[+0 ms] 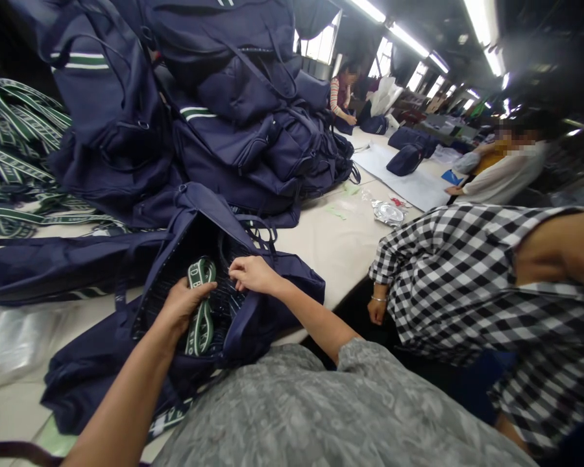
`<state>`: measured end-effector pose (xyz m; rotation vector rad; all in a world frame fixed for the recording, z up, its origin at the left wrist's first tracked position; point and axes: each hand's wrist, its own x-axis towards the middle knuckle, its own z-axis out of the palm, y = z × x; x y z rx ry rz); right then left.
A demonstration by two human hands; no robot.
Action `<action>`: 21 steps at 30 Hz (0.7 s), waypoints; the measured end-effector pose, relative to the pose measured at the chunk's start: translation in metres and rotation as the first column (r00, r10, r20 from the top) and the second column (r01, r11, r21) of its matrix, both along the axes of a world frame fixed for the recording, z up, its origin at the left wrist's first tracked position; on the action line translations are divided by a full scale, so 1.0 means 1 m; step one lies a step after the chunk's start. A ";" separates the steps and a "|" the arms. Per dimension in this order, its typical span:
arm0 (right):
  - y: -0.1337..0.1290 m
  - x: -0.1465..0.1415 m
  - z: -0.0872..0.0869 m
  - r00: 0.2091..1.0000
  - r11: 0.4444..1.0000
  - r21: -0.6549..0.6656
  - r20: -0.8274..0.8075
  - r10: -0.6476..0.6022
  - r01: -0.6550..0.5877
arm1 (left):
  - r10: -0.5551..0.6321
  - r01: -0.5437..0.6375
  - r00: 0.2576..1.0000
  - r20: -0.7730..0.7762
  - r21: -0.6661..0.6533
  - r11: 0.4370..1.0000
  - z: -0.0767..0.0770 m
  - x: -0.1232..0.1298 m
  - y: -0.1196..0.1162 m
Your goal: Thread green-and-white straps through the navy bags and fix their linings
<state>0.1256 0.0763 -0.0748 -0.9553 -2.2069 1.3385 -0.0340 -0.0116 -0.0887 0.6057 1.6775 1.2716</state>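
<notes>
A navy duffel bag (282,282) lies unzipped on the table in front of me, its dark lining with fine white print showing through the opening. My left hand (181,303) reaches into the opening, closed on a folded bundle of green webbing strap (202,327) with white lettering. The thumb lies across the bundle's front. Over the bag's right edge comes my right hand (254,274), its fingers pinched together at the lining. The exact spot that those fingertips grip is partly hidden.
Navy bags (243,104) are piled high behind. Green lettered straps (14,143) heap at the left, above clear plastic bags (17,340). A person in a checked shirt (448,272) stands close on my right. Other people work farther along the table (331,243).
</notes>
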 end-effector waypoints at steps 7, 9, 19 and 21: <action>-0.003 0.000 0.007 0.999 0.999 -0.040 -0.042 -0.005 0.003 | -0.117 0.115 0.993 0.026 0.089 0.989 0.003 0.003 0.004; -0.002 0.000 0.009 0.998 0.997 -0.075 -0.056 0.010 -0.014 | -0.146 0.140 0.988 0.051 0.109 0.984 0.003 0.003 0.005; -0.002 0.005 0.015 0.999 0.995 -0.091 -0.016 -0.040 0.038 | -0.073 0.053 0.977 0.201 0.107 0.993 0.008 0.013 0.004; -0.002 0.010 0.021 0.998 0.995 -0.078 -0.001 -0.068 0.067 | -0.063 0.044 0.976 0.209 0.094 0.995 0.007 0.013 0.005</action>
